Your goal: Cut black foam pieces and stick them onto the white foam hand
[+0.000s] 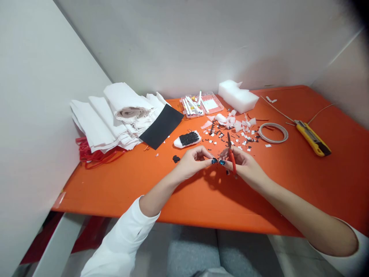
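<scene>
Two hands (pixel 190 163); one pair of scissors (pixel 231 156); one cutter (pixel 313 138); one tape roll (pixel 273 141); one black sheet (pixel 162 126)

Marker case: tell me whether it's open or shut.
Open: the clear plastic marker case lies with its halves spread side by side, exposing white-barrelled markers.

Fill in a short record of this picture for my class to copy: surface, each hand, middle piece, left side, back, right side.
Surface: orange table
Left hand: fingertips close to the right hand's; anything pinched is too small to identify
Right hand: holds red-handled scissors, blades pointing away from the person
Middle piece: tapered white piece, partly covered in black
Left side: white folded sheets, black sheet, red strips
Back: open pen case, white block
Right side: tape roll, yellow cutter
</scene>
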The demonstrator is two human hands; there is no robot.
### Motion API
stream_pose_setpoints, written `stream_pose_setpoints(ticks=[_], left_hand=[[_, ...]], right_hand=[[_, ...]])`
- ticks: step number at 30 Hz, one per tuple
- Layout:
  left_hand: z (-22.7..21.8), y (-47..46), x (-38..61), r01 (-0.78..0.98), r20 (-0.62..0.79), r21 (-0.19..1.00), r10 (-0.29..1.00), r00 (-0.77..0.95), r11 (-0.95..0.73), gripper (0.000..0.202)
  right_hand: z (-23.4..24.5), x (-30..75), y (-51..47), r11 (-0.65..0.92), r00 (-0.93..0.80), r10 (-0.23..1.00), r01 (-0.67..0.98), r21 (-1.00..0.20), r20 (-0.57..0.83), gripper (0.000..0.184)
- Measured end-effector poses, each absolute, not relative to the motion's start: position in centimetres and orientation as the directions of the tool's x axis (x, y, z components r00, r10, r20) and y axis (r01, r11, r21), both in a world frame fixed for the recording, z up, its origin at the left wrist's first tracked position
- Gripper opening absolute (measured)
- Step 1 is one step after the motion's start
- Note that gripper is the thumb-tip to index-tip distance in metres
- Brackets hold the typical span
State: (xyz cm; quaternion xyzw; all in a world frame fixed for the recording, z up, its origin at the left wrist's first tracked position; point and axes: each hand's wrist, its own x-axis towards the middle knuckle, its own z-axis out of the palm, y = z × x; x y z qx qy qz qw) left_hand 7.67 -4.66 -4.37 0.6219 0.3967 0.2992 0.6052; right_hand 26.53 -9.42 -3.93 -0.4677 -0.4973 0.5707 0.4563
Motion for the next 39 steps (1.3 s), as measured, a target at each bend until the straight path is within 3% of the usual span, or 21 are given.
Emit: stream_pose_setpoints(ticks=[8,18,24,39], left_hand=[[-4.1,-4.5,7.7,0.210,-0.012,0.973,0.878,0.479,-0.101,0.015],[-4.4,-4.4,7.7,0.148,-0.190,0.979,0.903,0.385,0.143,0.032],[-4.0,-4.5,7.9,0.039,-0.270,0.960,0.878,0.395,0.278,0.035],[-4.0,-5.0,8.0,-0.035,-0.196,0.971,0.876,0.440,0.235,0.032]], right_hand=[[-4.4,26.6,-9.6,-0.145,-0.192,0.973,-0.060,-0.988,-0.132,0.030],[-4.7,26.9,-9.6,-0.215,-0.178,0.962,-0.034,-0.976,-0.206,0.028],[-5.3,26.9,-9.7,-0.235,-0.314,0.930,-0.108,-0.966,-0.191,0.025],[-5.2,26.8,-9.8,-0.243,-0.342,0.919,-0.103,-0.964,-0.195,0.026]])
